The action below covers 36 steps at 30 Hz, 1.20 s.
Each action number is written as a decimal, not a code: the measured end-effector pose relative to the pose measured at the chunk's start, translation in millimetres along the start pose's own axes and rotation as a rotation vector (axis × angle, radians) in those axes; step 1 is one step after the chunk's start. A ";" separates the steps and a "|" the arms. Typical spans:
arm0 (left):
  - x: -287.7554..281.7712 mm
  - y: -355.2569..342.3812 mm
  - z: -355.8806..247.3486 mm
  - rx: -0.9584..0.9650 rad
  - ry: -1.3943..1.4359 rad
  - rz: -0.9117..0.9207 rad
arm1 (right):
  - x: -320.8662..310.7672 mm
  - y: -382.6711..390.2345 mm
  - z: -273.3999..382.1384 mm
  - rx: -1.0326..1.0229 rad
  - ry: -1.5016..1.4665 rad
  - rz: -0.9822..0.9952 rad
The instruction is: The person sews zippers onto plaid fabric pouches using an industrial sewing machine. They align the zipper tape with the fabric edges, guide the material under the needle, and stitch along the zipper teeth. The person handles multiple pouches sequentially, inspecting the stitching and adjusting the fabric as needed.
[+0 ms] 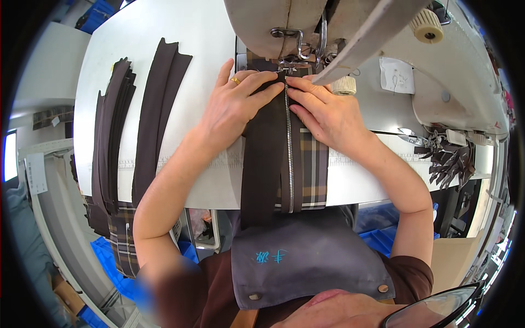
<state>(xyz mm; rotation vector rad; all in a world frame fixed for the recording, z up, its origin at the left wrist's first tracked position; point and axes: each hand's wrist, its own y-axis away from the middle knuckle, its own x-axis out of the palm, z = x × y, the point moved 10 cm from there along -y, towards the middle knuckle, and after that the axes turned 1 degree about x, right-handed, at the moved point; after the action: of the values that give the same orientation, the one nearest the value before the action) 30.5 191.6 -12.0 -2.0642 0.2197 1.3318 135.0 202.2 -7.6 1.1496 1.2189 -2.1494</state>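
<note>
My left hand lies on a dark brown fabric strip, fingertips at its top beside the presser foot. My right hand rests just right of a silver zipper, fingers apart and pressing on the dark band beside it. Beneath both is plaid fabric in brown, black and grey, running under the sewing machine. The needle point is too small to make out.
Several dark fabric strips lie left on the white table, plaid pieces hanging below. A small white packet and fabric scraps lie right. Blue bins sit under the table edge.
</note>
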 end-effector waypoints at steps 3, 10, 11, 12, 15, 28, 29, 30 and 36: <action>-1.3 -1.0 0.3 -0.006 0.023 -0.012 | 1.6 0.7 -1.8 0.013 0.030 0.026; -2.2 -1.1 3.2 -0.032 0.053 -0.026 | -0.7 -0.7 0.5 -0.017 0.002 -0.014; -1.6 -1.3 4.6 -0.039 0.058 -0.024 | -0.8 -0.8 0.3 -0.017 0.004 -0.013; -1.3 -1.4 4.4 -0.033 0.059 -0.024 | -0.5 -1.1 0.3 -0.017 0.006 -0.012; -1.0 -1.9 4.7 -0.032 0.059 -0.018 | -2.1 -1.1 -0.4 -0.009 0.000 -0.018; 8.8 6.0 -5.7 -0.063 -0.079 0.153 | 8.5 0.5 -7.5 0.046 0.059 0.092; 10.4 6.7 -4.3 -0.081 -0.075 0.163 | 10.4 0.4 -6.7 0.035 0.093 0.112; 8.9 7.0 -5.3 -0.076 -0.072 0.145 | 12.1 0.2 -5.6 0.024 0.127 0.132; 10.0 8.4 -2.2 -0.132 -0.038 0.163 | 12.6 2.4 -4.9 0.023 0.123 0.159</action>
<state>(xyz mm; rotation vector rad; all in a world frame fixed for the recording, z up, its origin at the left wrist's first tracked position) 32.8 185.9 -23.8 -2.1661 0.2951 1.5185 131.6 205.6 -20.5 1.3581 1.1156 -2.0058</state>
